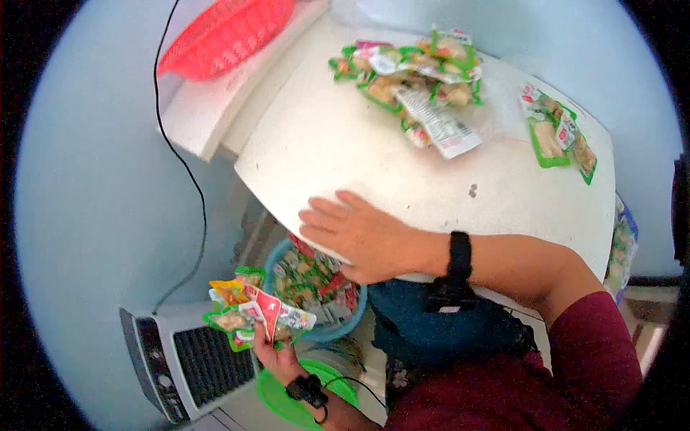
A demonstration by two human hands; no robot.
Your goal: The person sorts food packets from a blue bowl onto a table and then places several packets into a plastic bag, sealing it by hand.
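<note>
Packets (255,312) fanned in left hand (277,355), grip pinching their lower edges, probably to keep labels visible, just beside blue basin (339,332). Further over, right hand (359,241) flat, open, empty, on desk (323,144) edge, likely bracing. Packet pile (417,79) sits farther back.

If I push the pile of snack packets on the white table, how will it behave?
The pile of snack packets would likely slide and spread: glossy wrappers lie loosely overlapped on the smooth white table. Each looks small and flat, so probably light, unlikely to roll.
</note>
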